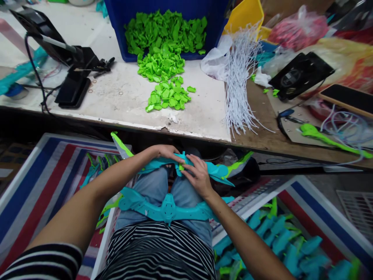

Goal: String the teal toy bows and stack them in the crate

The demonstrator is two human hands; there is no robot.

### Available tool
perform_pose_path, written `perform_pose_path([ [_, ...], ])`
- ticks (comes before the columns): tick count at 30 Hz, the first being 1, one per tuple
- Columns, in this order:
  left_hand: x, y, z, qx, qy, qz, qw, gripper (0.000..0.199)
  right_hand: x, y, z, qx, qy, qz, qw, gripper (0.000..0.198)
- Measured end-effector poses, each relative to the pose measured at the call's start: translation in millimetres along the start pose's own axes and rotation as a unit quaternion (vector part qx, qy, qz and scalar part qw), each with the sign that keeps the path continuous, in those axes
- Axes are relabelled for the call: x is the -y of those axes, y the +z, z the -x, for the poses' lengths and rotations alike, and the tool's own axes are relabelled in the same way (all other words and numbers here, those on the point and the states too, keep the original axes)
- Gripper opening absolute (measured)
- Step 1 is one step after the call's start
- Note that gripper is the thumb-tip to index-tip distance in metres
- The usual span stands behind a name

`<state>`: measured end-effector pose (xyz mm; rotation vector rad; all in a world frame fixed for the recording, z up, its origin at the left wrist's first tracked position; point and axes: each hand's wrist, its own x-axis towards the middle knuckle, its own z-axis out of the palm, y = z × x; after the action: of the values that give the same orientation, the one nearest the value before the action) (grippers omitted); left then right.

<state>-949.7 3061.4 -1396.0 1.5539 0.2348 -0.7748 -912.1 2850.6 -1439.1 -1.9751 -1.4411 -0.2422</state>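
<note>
Above my lap, a turquoise plastic toy bow (214, 169) lies crosswise, with green and grey tips on its two arms. My left hand (166, 152) is closed round the bow just left of its middle; some of its fingers are hidden behind it. With bent fingers, my right hand (198, 172) pinches a small bright green plastic piece (181, 167) against the bow's centre. Whether that piece is seated in the bow, I cannot tell. Nearer my body, a second turquoise toy bow (142, 204) rests across my thighs, its right end partly behind my right forearm.
On the table (116, 93), a blue bin (118, 29) spills green pieces (169, 95) toward me. White cords (240, 77) hang over the edge. A black stand (72, 85) is left; a phone (349, 99) lies right. Striped-lined crates (48, 163) flank me, the right holding turquoise bows (279, 237).
</note>
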Motion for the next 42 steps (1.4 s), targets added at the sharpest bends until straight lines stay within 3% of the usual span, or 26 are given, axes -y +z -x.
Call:
perform_pose_path([
  [4, -2.7, 8.9, -2.0, -0.071, -0.005, -0.057, 0.996, 0.049, -4.6, 2.9, -2.9, 0.039, 0.123, -0.036, 0.991, 0.037],
  [7, -2.7, 13.5, -3.0, -0.086, -0.010, -0.057, 0.995, 0.044, -10.6, 3.5, -10.0, 0.095, 0.162, -0.038, 0.981, 0.054],
  [11, -0.7, 10.9, -4.6, -0.105, 0.018, -0.096, 0.990, 0.040, -11.0, 7.3, -14.0, 0.116, 0.120, 0.003, 0.986, 0.052],
  [15, -4.4, 8.3, -1.5, -0.119, 0.065, -0.251, 0.959, 0.040, -1.9, 11.7, -9.7, 0.091, 0.050, 0.068, 0.992, 0.058],
  [18, -4.0, 19.7, 11.1, -0.159, 0.090, -0.400, 0.898, 0.044, 5.7, 0.2, -9.9, 0.100, 0.039, 0.062, 0.992, 0.063],
  [21, 10.8, 42.4, 26.6, -0.242, 0.115, -0.531, 0.804, 0.041, 8.9, -27.1, -25.2, 0.114, 0.021, 0.011, 0.993, 0.041],
  [24, 35.9, 64.6, 33.4, -0.310, 0.145, -0.611, 0.714, 0.037, 3.7, -48.5, -68.7, 0.056, 0.042, 0.004, 0.998, 0.027],
  [26, 51.0, 75.0, 33.4, -0.323, 0.157, -0.625, 0.693, 0.046, -3.1, -48.2, -112.5, 0.012, 0.075, 0.039, 0.996, 0.027],
  [30, 67.0, 90.9, 41.4, -0.327, 0.173, -0.586, 0.721, 0.050, -12.5, -21.0, -200.2, 0.000, 0.184, 0.095, 0.978, 0.027],
  [33, 72.5, 108.1, 62.4, -0.321, 0.155, -0.520, 0.776, 0.040, -12.7, -6.3, -234.0, 0.005, 0.257, 0.118, 0.959, 0.025],
  [36, 76.5, 128.5, 83.3, -0.246, 0.058, -0.458, 0.852, 0.052, -15.7, -13.3, -232.7, 0.014, 0.308, 0.103, 0.946, 0.019],
  [39, 75.6, 142.3, 90.3, -0.191, -0.030, -0.403, 0.895, 0.066, -24.9, -36.2, -208.7, 0.019, 0.361, 0.061, 0.930, 0.018],
  [42, 69.4, 144.1, 84.7, -0.183, -0.070, -0.321, 0.927, 0.061, -34.3, -60.1, -179.1, 0.039, 0.377, 0.079, 0.922, 0.022],
])
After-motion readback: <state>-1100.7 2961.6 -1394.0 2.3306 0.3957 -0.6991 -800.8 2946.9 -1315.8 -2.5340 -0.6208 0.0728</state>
